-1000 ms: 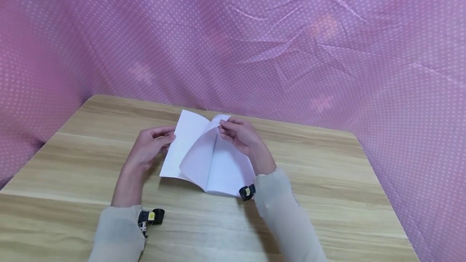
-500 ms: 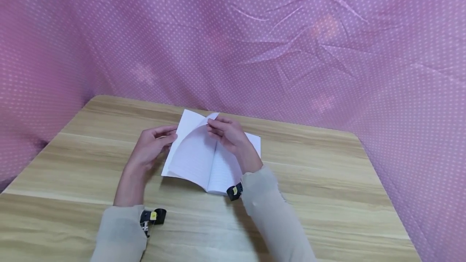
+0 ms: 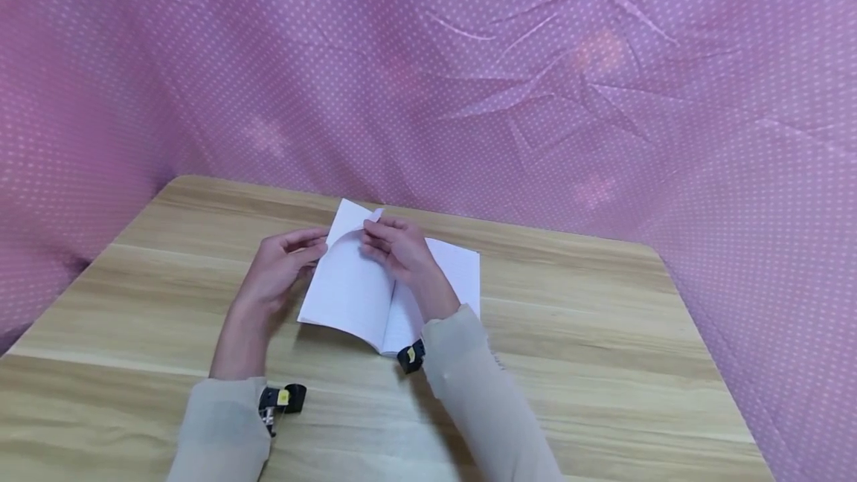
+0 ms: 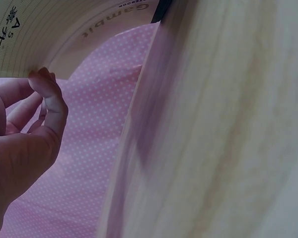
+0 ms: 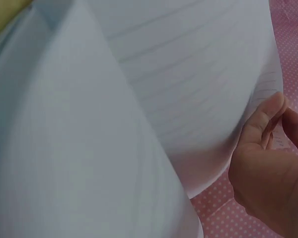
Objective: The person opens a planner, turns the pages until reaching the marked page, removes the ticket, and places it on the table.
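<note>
Left fingers (image 3: 309, 254) hold notebook (image 3: 460, 265), right fingers (image 3: 383, 230) pinch page (image 3: 350, 290)

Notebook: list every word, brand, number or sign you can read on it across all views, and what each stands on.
"Gamb", upside down in the left wrist view, on the cover; its last letters are unclear.
"TEBOOK", small and upside down beside it, same cover; any letters before it can't be read.
"A5", turned sideways, same cover; the dark marks beside it are unclear.
Small print on a page in the right wrist view: too small to read.
</note>
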A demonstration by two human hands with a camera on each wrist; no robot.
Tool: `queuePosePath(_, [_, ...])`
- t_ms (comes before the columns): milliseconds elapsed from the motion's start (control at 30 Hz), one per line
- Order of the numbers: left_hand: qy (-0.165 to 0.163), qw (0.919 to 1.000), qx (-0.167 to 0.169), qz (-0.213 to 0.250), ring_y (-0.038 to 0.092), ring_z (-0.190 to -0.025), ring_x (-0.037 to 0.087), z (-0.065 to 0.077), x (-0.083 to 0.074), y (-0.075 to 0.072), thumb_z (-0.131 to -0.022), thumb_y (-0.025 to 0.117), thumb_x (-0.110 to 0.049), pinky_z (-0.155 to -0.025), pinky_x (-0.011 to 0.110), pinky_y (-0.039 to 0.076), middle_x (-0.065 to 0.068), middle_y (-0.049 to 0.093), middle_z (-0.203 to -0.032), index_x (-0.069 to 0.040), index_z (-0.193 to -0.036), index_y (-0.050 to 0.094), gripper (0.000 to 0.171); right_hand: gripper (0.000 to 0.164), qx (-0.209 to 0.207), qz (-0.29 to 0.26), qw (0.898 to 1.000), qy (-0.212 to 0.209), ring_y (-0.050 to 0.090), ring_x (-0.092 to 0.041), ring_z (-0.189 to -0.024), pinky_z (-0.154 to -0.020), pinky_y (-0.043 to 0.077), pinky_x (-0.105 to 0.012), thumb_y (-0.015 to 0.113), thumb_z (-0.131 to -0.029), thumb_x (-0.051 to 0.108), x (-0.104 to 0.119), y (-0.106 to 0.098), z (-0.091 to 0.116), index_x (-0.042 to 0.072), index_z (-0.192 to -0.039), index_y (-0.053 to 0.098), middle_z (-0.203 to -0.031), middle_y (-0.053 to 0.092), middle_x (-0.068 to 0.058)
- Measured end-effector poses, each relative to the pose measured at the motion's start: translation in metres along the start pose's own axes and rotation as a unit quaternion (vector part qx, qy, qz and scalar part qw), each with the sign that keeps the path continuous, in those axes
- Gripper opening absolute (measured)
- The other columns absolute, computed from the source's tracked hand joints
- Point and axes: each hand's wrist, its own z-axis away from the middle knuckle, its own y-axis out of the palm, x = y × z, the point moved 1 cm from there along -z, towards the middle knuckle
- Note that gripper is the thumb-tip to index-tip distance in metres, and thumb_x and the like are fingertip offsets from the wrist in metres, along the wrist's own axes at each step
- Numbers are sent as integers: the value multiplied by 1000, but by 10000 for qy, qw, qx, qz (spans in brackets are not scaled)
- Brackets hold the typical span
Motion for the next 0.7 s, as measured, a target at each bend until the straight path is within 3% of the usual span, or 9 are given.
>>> queuePosePath(367, [18, 9998, 30, 211, 68, -90, 13, 1, -5, 0, -100, 67, -24, -81, 26, 59, 0, 70, -104, 11, -138, 54, 54, 15, -491, 61, 9982, -328, 69, -14, -66, -67, 61, -24, 70, -93, -1, -9, 17, -9, 5, -100, 58, -81, 70, -10])
queuePosePath(700, [-94, 9998, -22, -186, 64, -99, 14, 0, -3, -1, -96, 69, -8, -86, 28, 59, 8, 61, -113, 5, -139, 56, 47, 19, -761, 909, 9918, -474, 70, -16, -67, -69, 62, -27, 81, -87, 7, -15, 25, -9, 5, -95, 63, -78, 72, -12])
